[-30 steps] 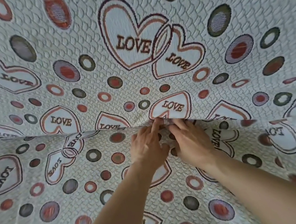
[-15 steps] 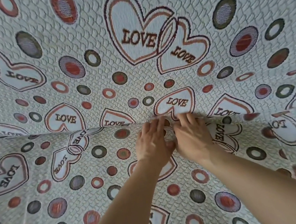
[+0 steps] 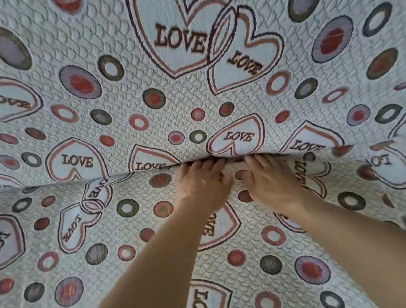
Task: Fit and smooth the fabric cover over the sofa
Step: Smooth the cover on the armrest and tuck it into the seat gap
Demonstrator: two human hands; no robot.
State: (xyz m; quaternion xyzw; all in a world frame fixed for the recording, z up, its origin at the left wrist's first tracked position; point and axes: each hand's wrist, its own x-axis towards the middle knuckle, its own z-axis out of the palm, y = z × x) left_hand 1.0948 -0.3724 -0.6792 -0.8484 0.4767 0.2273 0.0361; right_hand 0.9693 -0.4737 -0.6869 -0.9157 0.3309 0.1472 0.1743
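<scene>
A quilted pale fabric cover point(image 3: 136, 240) printed with "LOVE" hearts and coloured circles fills the whole view, draped over the sofa seat and backrest. A horizontal crease point(image 3: 71, 181) runs where the seat meets the back. My left hand point(image 3: 202, 185) and my right hand point(image 3: 270, 181) lie side by side, palms down on the cover, with their fingertips pushed into that crease. The fingertips are hidden inside the fold. Neither hand grips the fabric.
The cover's backrest part point(image 3: 188, 91) rises beyond the crease. Loose folds and wrinkles sit on the seat to the right of my right hand point(image 3: 352, 160). No part of the sofa shows from under the cover.
Both hands have flattened and pushed forward, driving their fingers deeper into the crease. The view has moved closer to the backrest.
</scene>
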